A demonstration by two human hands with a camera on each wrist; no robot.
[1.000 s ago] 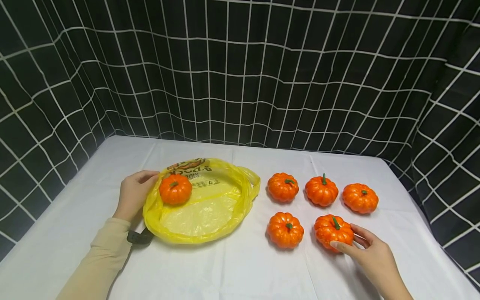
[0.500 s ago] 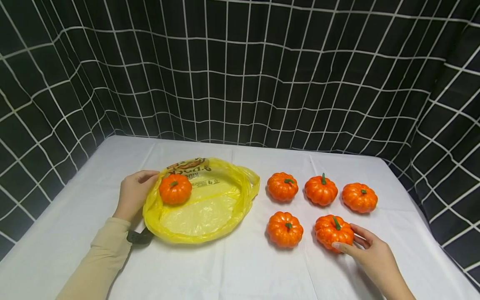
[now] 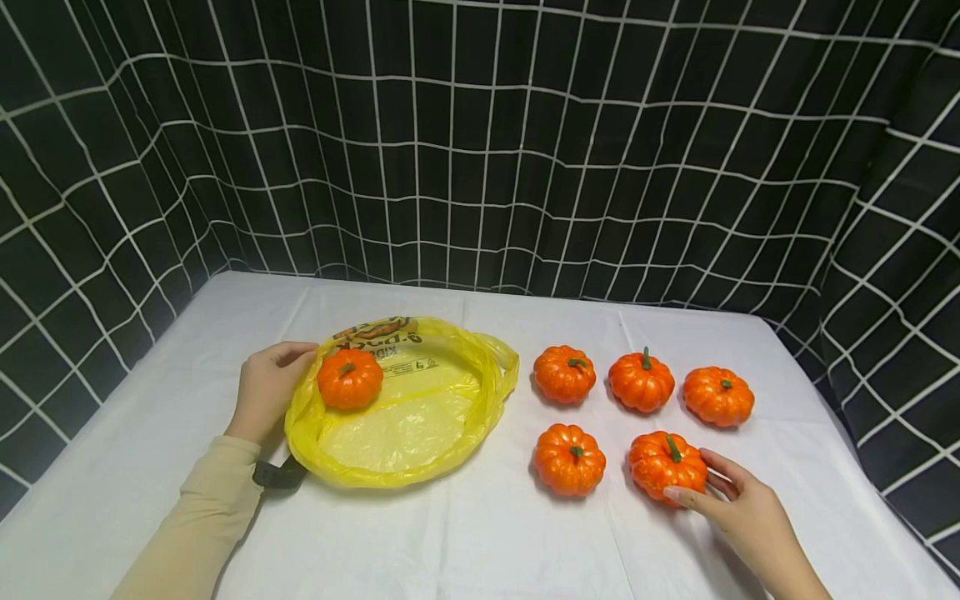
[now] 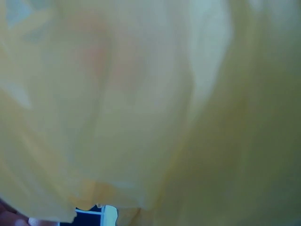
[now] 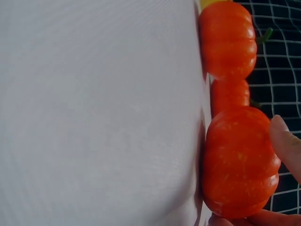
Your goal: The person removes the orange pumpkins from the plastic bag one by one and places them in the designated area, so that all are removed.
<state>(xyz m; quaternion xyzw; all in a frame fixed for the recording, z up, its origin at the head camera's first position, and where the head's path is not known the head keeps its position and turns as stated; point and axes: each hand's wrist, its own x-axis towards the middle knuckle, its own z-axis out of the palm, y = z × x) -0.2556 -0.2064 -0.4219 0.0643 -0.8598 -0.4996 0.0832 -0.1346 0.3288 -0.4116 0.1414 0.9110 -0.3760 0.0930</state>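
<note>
At the left rim of a yellow plastic bag (image 3: 397, 425), my left hand (image 3: 268, 390) pinches the edge; its fingertips are partly hidden by the plastic. Inside the bag, against that same side, sits an orange pumpkin (image 3: 350, 379). My right hand (image 3: 753, 525) holds a small orange pumpkin (image 3: 663, 467) with a green stem, thumb on the near side and fingers on the far right. That pumpkin rests on the white cloth, also in the right wrist view, where the thumb (image 5: 287, 143) lies on its stem side. Yellow plastic (image 4: 141, 132) fills the left wrist view.
A front pumpkin (image 3: 570, 460) stands left of the held one. Behind them is a row: a left pumpkin (image 3: 564, 375), a middle pumpkin (image 3: 641, 382) and a right pumpkin (image 3: 718, 397). A white cloth (image 3: 360, 542) covers the table; a black gridded curtain (image 3: 480, 167) surrounds it.
</note>
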